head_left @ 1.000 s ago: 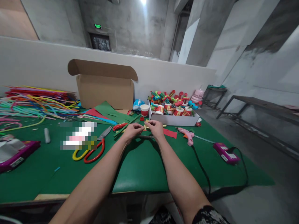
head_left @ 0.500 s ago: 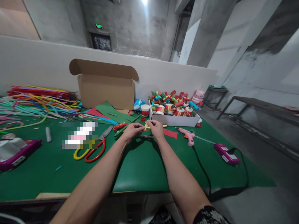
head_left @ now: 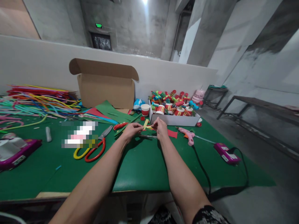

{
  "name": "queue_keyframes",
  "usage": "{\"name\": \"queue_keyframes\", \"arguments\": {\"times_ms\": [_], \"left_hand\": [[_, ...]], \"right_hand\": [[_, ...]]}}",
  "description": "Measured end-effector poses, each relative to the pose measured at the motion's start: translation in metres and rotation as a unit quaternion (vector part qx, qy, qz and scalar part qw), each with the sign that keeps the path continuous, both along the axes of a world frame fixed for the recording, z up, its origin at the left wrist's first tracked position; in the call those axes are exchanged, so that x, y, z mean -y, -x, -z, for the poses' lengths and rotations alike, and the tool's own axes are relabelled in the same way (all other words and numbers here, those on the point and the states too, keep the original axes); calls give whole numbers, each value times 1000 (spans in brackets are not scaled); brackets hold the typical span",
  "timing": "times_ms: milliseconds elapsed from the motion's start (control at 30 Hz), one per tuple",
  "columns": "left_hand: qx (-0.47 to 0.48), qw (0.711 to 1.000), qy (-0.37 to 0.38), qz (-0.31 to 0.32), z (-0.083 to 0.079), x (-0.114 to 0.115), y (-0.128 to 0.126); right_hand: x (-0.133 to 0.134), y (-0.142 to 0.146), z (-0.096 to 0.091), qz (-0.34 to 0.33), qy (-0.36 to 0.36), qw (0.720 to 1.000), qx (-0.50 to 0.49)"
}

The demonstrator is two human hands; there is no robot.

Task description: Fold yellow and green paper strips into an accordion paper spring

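Note:
Both my hands meet over the green table cover [head_left: 140, 168], a little in front of the white box. My left hand [head_left: 131, 130] pinches one end of a yellow paper strip [head_left: 145, 124], which stands tilted upward between the hands. My right hand [head_left: 161, 127] is closed in a pinch on the strip's other end, where a bit of green paper shows too. A red paper scrap [head_left: 173, 133] lies on the cover just right of my right hand.
A white box [head_left: 174, 119] full of decorated red paper cups stands behind the hands, with a single cup [head_left: 144, 109] and an open cardboard box [head_left: 105, 84] to its left. Red and yellow scissors [head_left: 92, 149], a pink glue gun [head_left: 188, 135], pipe cleaners [head_left: 32, 101] and green paper sheets [head_left: 112, 113] lie around.
My right hand has lifted slightly and the yellow strip now stands up between the hands instead of lying low. My left hand has stayed nearly still.

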State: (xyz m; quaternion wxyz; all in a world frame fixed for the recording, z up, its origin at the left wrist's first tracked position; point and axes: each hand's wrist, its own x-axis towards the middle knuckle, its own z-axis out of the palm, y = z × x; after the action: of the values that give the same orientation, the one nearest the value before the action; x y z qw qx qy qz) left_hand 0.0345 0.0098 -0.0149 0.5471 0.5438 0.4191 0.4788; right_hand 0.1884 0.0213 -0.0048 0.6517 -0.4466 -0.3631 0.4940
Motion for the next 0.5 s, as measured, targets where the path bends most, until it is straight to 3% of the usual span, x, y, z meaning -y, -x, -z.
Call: {"name": "queue_keyframes", "arguments": {"times_ms": [100,200,300,433,500], "left_hand": [[9,1000,0,0,1,-1,1],[15,1000,-9,-2,2,-2,1],[14,1000,-19,3,2,-2,1],[56,998,-1,-17,2,-3,1],[98,994,15,-41,2,-3,1]], "right_hand": [[5,4,-2,-34,13,998,55],[11,9,-4,-78,-20,988,130],[13,11,-4,-73,-46,982,168],[8,8,-2,-3,-23,995,101],[7,9,-1,-23,12,998,48]]}}
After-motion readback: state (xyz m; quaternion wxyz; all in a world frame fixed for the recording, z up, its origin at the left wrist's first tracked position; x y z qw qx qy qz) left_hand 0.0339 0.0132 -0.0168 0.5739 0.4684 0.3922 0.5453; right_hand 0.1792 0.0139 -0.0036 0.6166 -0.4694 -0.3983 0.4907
